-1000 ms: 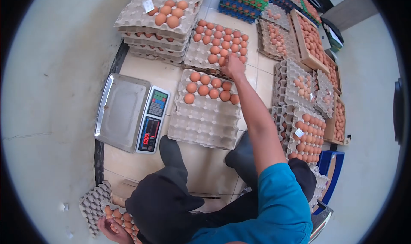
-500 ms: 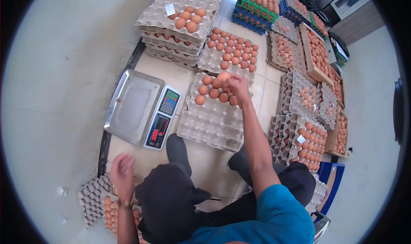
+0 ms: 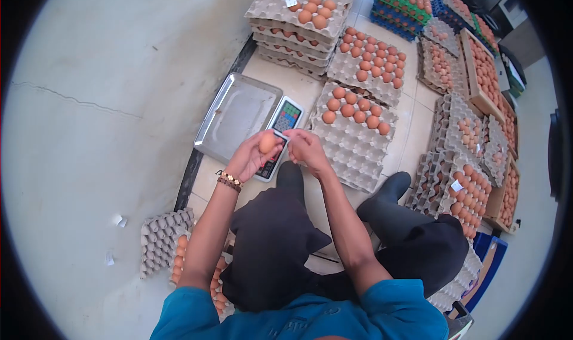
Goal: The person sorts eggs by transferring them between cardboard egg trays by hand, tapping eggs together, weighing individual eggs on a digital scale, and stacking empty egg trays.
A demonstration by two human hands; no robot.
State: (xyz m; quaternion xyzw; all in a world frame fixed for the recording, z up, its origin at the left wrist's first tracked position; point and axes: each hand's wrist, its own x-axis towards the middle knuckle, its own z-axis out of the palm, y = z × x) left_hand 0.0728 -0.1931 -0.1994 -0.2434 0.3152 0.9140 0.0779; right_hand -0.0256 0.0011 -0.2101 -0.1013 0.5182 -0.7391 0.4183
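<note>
In front of my knees my left hand (image 3: 252,156) holds a brown egg (image 3: 267,143) up in its fingers. Close beside it, my right hand (image 3: 305,149) has its fingers pinched together; a small pale edge shows at the fingertips, but I cannot make out what it is. Both hands are above the display end of a digital scale (image 3: 286,114), whose metal pan (image 3: 242,114) has nothing on it. Right of the hands lies a grey cardboard egg tray (image 3: 352,155), with several brown eggs (image 3: 348,110) in its far rows and bare cups nearer me.
Beyond that tray is a fuller egg tray (image 3: 373,59), next to a tall stack of trays (image 3: 292,41). Tray stacks (image 3: 439,176) and wooden crates of eggs (image 3: 483,71) line the right side. My boots (image 3: 391,188) flank the near tray. More trays (image 3: 164,238) lie lower left.
My right hand has come back from the egg tray to beside my left. My left hand has risen from the lower left and now holds an egg. The whole view has shifted.
</note>
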